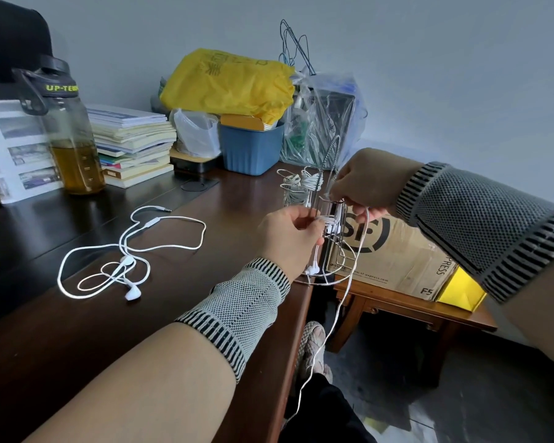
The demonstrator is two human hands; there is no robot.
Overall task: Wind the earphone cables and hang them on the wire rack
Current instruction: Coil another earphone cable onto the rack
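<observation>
Centrally, at the dark desk [77, 330] edge, the left hand [288, 238] pinches a white earphone cable [349, 289] against the wire rack [330, 219] while the right hand [365, 183] grips its trailing length, another earphone set [125, 260] lying loose left of centre, a grey wall [429, 59] and cardboard box [394, 251] behind

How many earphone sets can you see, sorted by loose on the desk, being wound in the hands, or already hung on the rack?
Loose on the desk: 1, the loose earphones.
Being wound in the hands: 1, the held earphone cable, between the left hand and right hand.
Already hung on the wire rack: 2, the wound bundles and.
Total: 4.
</observation>
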